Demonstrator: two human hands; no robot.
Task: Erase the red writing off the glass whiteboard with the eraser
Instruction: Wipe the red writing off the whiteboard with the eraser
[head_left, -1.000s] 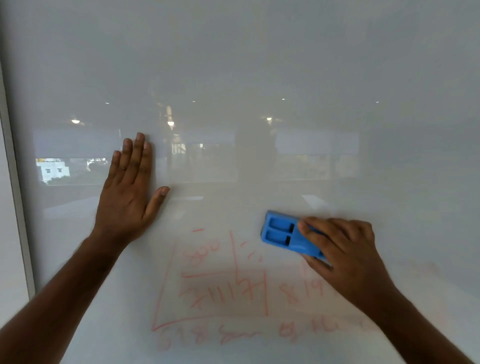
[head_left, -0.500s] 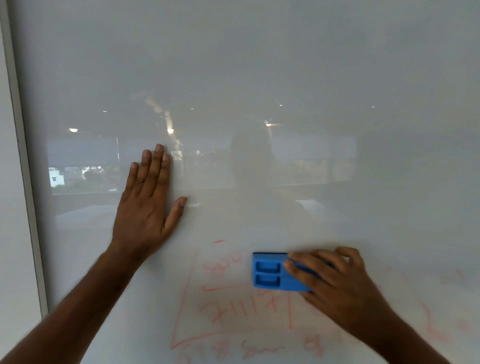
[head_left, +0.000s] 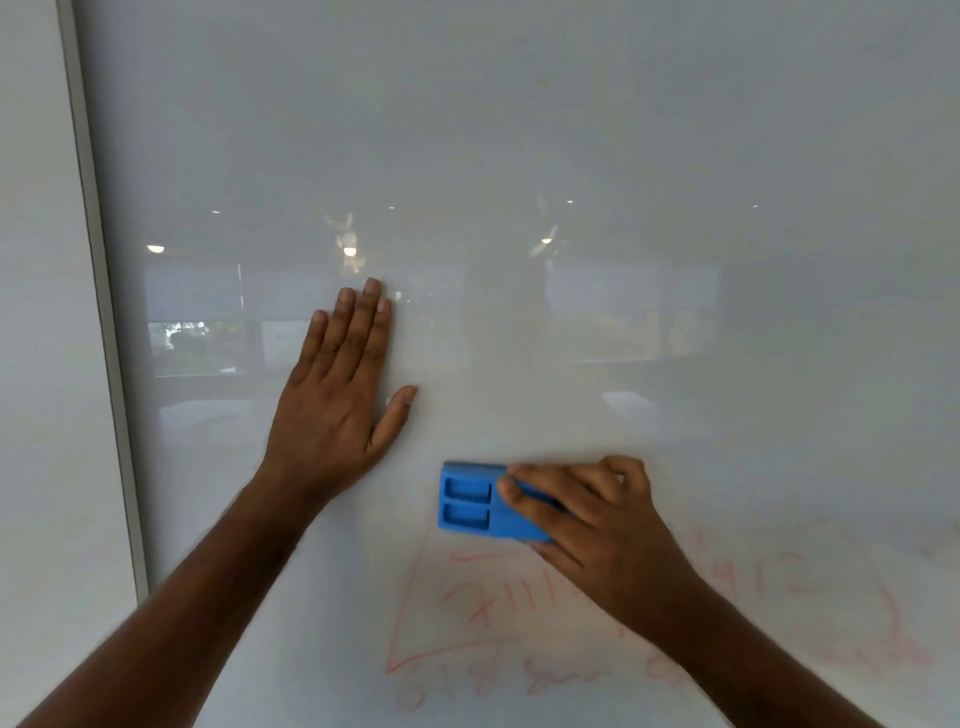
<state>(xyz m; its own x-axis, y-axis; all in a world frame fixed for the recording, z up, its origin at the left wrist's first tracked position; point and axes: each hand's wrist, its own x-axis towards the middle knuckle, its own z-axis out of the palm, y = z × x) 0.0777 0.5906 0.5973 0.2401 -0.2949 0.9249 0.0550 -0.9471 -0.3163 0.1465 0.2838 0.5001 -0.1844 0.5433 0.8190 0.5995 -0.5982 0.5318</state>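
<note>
Left hand (head_left: 340, 395) flat against the glass whiteboard (head_left: 519, 130), fingers (head_left: 363, 322) straight, close together and pointing up, thumb splayed out to the right, holding nothing; forearm running down to the lower left corner of view. Right hand (head_left: 597, 514) lower and to the right, wrapped over the right end of the blue eraser (head_left: 475, 504), fingers closed along its top edge and back, thumb underneath, pressing it to the glass; forearm leaving at the lower right. Eraser lying level, two rectangular recesses showing on its exposed left end, just below and right of the left thumb, apart from it. Red writing (head_left: 519, 597) directly under the eraser and right hand: faint boxed lines, digits and scrawl spreading toward the lower right, blurred, partly hidden by the right wrist. Grey frame strip (head_left: 98, 312) marking the board's left edge, well left of both hands. Broad bare glass above and to the right, carrying only pale reflections.
</note>
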